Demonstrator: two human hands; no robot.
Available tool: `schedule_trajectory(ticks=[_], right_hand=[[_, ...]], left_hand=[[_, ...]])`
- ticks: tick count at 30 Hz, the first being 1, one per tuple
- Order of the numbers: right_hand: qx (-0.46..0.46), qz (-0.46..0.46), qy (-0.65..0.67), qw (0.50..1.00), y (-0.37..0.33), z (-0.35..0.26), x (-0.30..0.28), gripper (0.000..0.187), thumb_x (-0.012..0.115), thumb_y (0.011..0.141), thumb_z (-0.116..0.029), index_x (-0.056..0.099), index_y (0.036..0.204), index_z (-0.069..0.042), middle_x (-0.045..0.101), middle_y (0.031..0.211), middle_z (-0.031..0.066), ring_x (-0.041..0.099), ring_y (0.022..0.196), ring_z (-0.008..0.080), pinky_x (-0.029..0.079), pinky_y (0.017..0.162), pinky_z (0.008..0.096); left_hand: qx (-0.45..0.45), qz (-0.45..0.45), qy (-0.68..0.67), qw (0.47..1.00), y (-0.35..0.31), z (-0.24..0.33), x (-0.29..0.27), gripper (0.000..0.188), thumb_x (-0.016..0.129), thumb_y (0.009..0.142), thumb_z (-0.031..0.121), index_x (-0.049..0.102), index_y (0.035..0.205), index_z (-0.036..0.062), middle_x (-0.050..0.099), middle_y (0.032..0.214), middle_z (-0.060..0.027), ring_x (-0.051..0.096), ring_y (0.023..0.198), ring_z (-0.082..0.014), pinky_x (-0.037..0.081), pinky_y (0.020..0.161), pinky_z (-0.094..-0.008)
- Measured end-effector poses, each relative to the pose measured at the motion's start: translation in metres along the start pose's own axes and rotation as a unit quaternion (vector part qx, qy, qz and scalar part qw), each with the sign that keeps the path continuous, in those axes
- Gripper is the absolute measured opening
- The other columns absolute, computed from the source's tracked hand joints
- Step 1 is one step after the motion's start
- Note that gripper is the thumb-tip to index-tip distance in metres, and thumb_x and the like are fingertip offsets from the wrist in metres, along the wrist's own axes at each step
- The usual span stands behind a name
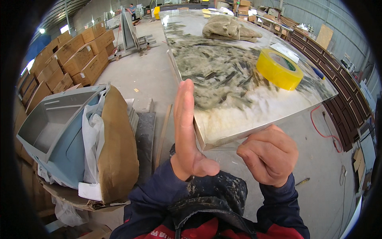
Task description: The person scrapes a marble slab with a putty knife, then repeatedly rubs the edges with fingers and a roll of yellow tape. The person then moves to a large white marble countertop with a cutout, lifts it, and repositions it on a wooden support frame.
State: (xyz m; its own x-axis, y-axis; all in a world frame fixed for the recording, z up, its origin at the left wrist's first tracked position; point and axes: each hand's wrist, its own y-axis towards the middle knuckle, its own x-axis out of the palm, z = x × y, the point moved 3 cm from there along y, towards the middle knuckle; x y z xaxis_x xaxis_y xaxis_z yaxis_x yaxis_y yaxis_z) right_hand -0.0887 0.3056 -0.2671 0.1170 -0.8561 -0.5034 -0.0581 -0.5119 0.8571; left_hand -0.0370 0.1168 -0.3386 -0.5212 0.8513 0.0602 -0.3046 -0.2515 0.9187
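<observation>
A glossy slab (234, 99) with a grey, black and white stone pattern stretches out in front of me. My left hand (186, 127) is held upright beside its near left corner, fingers straight and thumb out, with nothing in it. Close to the slab's near edge is my right hand (270, 155), its fingers curled into a fist; whatever is inside them, if anything, is hidden. On the slab's right part lies a roll of yellow tape (279, 69). Farther back sits a crumpled beige cloth (229, 29), and a white sheet (285, 52) lies behind the tape.
Left of me a grey-blue sink-like basin (59, 135) stands beside brown cardboard (119, 147) and white wrapping. Stacked cartons (79, 59) rise behind it. Dark brown panelled furniture (330, 75) lines the right side. A red hose (324, 133) lies on the floor.
</observation>
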Motion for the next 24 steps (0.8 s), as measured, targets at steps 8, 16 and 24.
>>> schedule_trajectory(ticks=[8,16,24], right_hand=[[0.025,0.011,-0.002,1.0,0.0,-0.001,0.001,0.018,0.087,0.07,-0.007,0.078,0.086,-0.007,0.07,0.08,0.0053,0.067,0.069,0.022,0.051,0.061,0.0337],[0.122,-0.005,-0.014,0.992,0.0,-0.004,-0.001,0.011,0.083,0.077,-0.005,0.073,0.082,-0.006,0.066,0.073,0.0059,0.064,0.064,0.0245,0.049,0.061,0.0325],[0.28,0.187,-0.016,0.942,-0.044,0.011,-0.038,0.012,0.077,0.088,-0.003,0.067,0.081,-0.001,0.065,0.072,0.0065,0.058,0.064,0.0129,0.043,0.061,0.0262]], left_hand=[[-0.109,0.134,-0.078,0.982,0.006,0.025,0.033,0.114,0.057,0.098,0.068,0.006,0.163,-0.0097,0.018,0.171,-0.0253,0.028,0.155,-0.0326,0.026,0.125,-0.0439],[-0.064,0.215,-0.076,0.971,-0.003,0.016,0.044,0.12,0.076,0.092,0.054,0.002,0.163,-0.0077,0.012,0.173,-0.0244,0.021,0.157,-0.0342,0.022,0.126,-0.046],[-0.074,0.239,-0.13,0.96,-0.006,0.009,0.064,0.131,0.092,0.082,0.034,-0.002,0.165,-0.0027,0.009,0.172,-0.0187,0.023,0.155,-0.0302,0.03,0.123,-0.0448]])
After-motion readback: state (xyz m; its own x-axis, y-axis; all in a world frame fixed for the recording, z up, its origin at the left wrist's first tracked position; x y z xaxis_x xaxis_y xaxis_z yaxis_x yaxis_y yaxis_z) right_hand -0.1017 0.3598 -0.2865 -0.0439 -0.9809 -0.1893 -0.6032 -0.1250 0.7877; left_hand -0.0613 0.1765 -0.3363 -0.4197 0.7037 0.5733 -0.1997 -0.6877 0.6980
